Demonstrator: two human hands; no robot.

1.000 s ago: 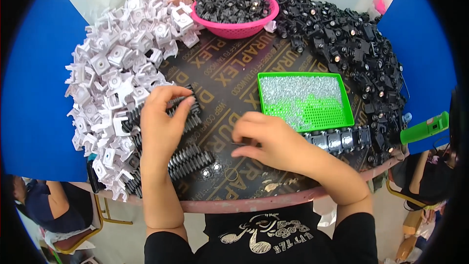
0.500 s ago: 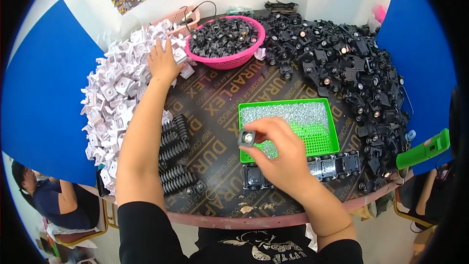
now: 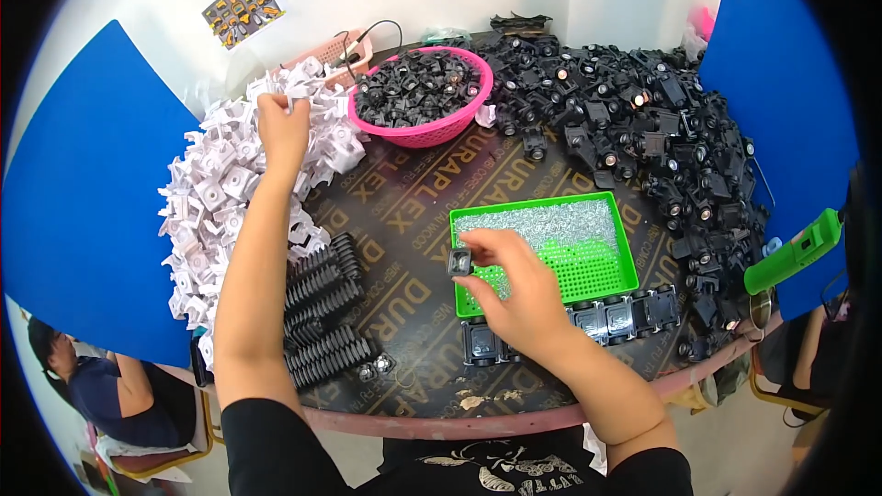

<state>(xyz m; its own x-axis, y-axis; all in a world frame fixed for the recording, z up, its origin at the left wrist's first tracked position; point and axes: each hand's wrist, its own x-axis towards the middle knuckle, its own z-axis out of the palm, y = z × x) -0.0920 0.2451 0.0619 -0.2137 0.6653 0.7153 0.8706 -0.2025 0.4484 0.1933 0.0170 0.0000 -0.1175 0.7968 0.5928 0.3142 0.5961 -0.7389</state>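
At the far left, my left hand [image 3: 285,131] is closed in a pinch on a white plastic part [image 3: 299,95] at the top of a heap of similar white plastic parts [image 3: 216,193]. My right hand [image 3: 522,298] holds a small square black part [image 3: 459,262] between thumb and fingers. That part hovers over the left edge of a green tray [image 3: 627,248], which contains many small silvery metal pieces [image 3: 542,220]. Just in front of the tray runs a row of black plastic assemblies [image 3: 617,317], partly hidden by my right hand.
A pink basket [image 3: 427,133] full of black parts stands at the back. Black assemblies [image 3: 657,129] pile up along the right. Rows of thin black parts [image 3: 322,312] lie near my left forearm. A green-handled tool [image 3: 795,253] is at the right edge; blue panels [image 3: 101,202] flank the table.
My left hand has gone from spread fingers on the white heap to a pinch on one white part, slightly to the left. My right hand keeps its black part in nearly the same place.
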